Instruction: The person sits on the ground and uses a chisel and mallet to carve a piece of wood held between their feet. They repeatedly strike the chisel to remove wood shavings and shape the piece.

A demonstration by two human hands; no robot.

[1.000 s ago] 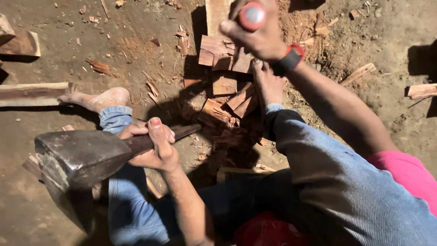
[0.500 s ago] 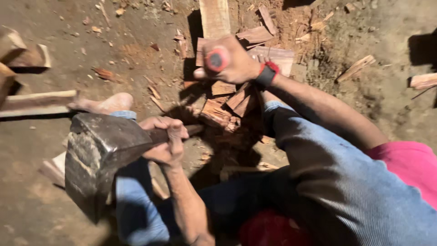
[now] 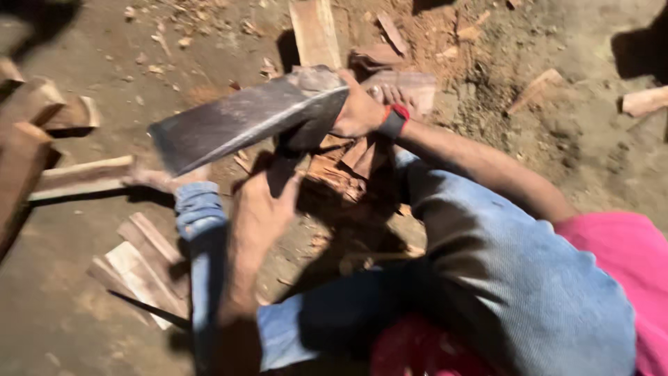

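The axe [image 3: 243,122] is raised above the ground, its broad dark steel head lying across the middle of the view and pointing left, over a heap of split reddish wood [image 3: 341,163]. The left hand [image 3: 261,209] is wrapped closed round the handle just below the head; the handle itself is mostly hidden by the fist and by motion blur. The right hand [image 3: 358,111], with a red and black wristband [image 3: 394,120], is up beside the back of the head; whether it grips the handle there or only rests against it cannot be told. By its bulk the head appears heavy and rigid, so the weight likely sits far forward; a firm, closed hold on the handle is judged the sound place to take it, never the edge. The worn steel face looks smooth and offers poor purchase. A bare foot [image 3: 156,177] rests on the dirt just below the blade, and flat offcuts [image 3: 142,261] lie nearby.
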